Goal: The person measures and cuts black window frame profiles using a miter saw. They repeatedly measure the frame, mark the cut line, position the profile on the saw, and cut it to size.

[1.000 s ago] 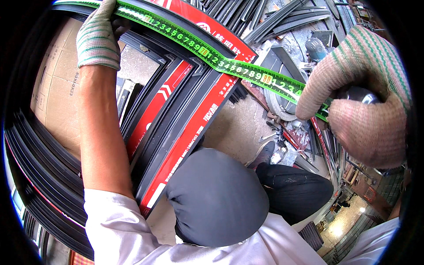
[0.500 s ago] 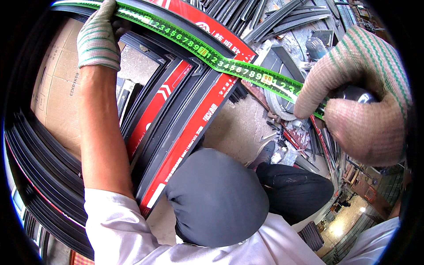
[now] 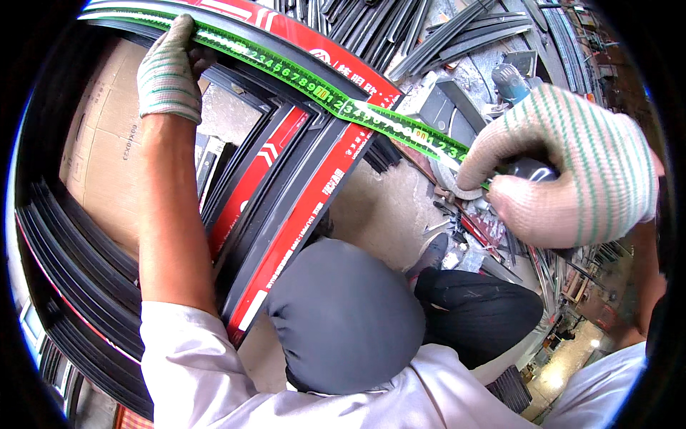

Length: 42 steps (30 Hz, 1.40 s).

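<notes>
A bright green tape measure blade (image 3: 286, 69) stretches along a dark frame bar with a red printed strip (image 3: 275, 23). My left hand (image 3: 170, 79), in a white and green striped glove, grips the blade against the bar at the far left; some of its fingers are hidden behind. My right hand (image 3: 564, 171), in a matching glove, is closed around the tape's dark, shiny case (image 3: 532, 170), which the fingers mostly cover. Past the bar's right end, the blade spans open air to the case. Below lies a mitred frame corner with red strips (image 3: 304, 236).
Stacked black profiles (image 3: 78, 250) curve along the left beside a cardboard sheet (image 3: 107, 136). More dark profiles (image 3: 371, 28) lie at the far side. A grey machine with a round base (image 3: 450, 107) stands at right, scraps (image 3: 464, 250) around it. My dark-clothed knees (image 3: 343, 314) are close below.
My right hand has moved left with the tape case, turning slightly, so less blade shows past the bar's end. My left hand sits a little lower and further right in view.
</notes>
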{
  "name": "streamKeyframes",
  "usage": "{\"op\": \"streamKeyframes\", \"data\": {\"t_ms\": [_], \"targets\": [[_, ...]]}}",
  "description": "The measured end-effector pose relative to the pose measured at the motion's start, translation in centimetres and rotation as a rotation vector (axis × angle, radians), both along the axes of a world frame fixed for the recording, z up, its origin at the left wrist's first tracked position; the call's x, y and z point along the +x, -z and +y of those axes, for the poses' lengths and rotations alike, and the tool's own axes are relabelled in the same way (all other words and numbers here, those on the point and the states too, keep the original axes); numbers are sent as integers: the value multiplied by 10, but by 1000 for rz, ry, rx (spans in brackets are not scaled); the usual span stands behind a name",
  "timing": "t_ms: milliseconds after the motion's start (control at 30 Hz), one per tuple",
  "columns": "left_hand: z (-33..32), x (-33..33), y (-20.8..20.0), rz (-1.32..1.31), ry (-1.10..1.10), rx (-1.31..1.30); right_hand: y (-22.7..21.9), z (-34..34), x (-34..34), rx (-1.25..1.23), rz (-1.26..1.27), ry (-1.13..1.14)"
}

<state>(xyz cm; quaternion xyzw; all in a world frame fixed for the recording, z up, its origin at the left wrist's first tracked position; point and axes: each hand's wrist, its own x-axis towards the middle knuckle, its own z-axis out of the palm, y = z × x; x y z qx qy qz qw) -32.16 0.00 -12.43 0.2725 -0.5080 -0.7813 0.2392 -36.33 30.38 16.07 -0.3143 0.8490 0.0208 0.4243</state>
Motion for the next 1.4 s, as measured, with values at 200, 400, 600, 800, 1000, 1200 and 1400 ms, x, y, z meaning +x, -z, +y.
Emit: {"op": "streamKeyframes", "data": {"t_ms": [200, 400, 600, 800, 1000, 1200, 1400], "targets": [[-13, 10, -12, -22, -11, 14, 21, 39, 0, -137, -80, -89], [-8, 17, -41, 47, -6, 59, 60, 98, 17, -444, -79, 30], [-1, 28, -67, 105, 2, 88, 72, 137, 43, -582, -45, 102], [21, 33, -98, 108, 4, 64, 78, 172, 69, -694, -78, 194], [59, 30, -129, 98, 23, -4, 67, 213, 96, -691, -146, 342], [105, 29, -146, 80, 115, -68, 90, 280, 133, -866, -171, 458], [191, 22, -176, 17, 272, -147, 147, 369, 174, -910, -248, 720]]}}
